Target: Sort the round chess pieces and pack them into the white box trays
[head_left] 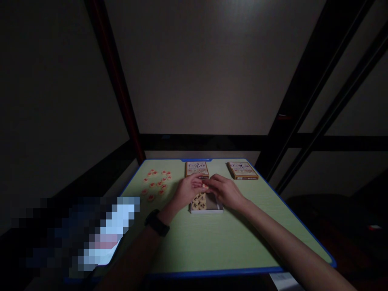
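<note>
A small open white box (216, 207) lies on the green table (212, 242) and holds several round wooden game discs (199, 201) in its left half. My left hand (190, 188) and my right hand (223, 190) meet just above the box's far end. Their fingertips are pinched together around a pale disc (205, 186). A black watch (157, 222) sits on my left wrist.
Several discs with red marks (156, 182) lie scattered at the table's far left. Two orange-edged box lids (197, 169) (242, 170) rest near the far edge. Dark frame bars (303, 101) rise behind the table. A blurred patch covers the lower left.
</note>
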Available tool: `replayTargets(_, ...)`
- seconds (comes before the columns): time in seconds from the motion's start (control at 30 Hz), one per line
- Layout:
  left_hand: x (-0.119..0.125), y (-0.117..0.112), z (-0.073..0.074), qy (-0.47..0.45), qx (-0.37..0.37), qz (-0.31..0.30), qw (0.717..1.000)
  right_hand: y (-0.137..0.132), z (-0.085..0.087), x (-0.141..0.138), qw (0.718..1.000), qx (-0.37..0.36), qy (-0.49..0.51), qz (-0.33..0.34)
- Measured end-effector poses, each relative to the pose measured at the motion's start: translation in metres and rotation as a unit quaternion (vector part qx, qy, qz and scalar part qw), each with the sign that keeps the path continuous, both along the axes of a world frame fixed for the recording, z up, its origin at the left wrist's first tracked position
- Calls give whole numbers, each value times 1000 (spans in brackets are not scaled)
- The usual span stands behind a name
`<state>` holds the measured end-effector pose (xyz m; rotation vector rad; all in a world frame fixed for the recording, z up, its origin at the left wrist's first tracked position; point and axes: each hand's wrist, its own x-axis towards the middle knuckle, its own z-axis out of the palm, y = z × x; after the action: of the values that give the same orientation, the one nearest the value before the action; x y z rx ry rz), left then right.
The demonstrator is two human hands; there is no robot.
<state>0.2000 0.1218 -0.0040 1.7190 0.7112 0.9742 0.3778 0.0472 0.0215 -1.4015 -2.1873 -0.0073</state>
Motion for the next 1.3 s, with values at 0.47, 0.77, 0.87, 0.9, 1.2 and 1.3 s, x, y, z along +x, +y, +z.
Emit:
replayTargets(0.47,-11,4,13,75,112,61,989,5,2,5,998,11,40,-45)
replayTargets(0.77,-15,4,1,324,285,160,888,14,-7,1,994,-88,-8,-70)
replayTargets(0.87,-12,5,-4,346,268,143,887,16,-11,0,994,-90,-7,-64)
replayTargets(0.9,-12,6,-6,348,267,140,888,16,-11,0,994,-90,-6,-64)
replayTargets(1.2,-11,8,-8,317,258,134,903,16,-11,-2,993,-95,4,-75)
replayTargets(1.3,-10,6,-5,321,245,129,906,17,-12,-2,993,-97,11,-70)
